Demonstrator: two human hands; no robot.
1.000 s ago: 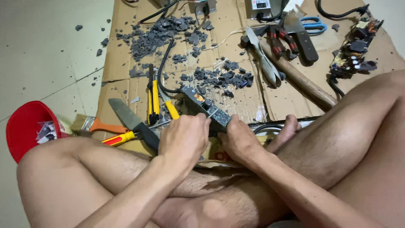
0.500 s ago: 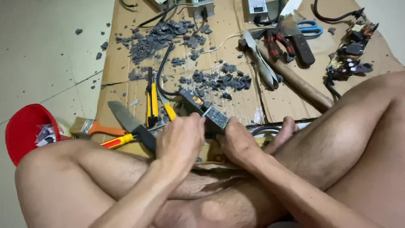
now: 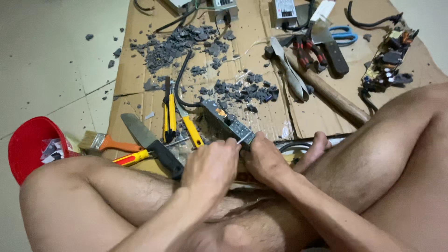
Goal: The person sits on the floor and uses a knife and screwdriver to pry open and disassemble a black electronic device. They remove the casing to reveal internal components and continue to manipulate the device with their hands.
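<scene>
Both hands pinch circuit board (image 3: 227, 122): left hand (image 3: 208, 164), right hand (image 3: 264, 159). Risk: slip onto knife (image 3: 150, 143) beside left hand (blade exposed); grey shards (image 3: 242, 91) could fly.

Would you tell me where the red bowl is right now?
In the head view, the red bowl sits on the floor at far left, beside the paintbrush.

Even, soft indoor light; faint shadows, no glare; sharp centre, slight wide-angle stretch at edges.
</scene>
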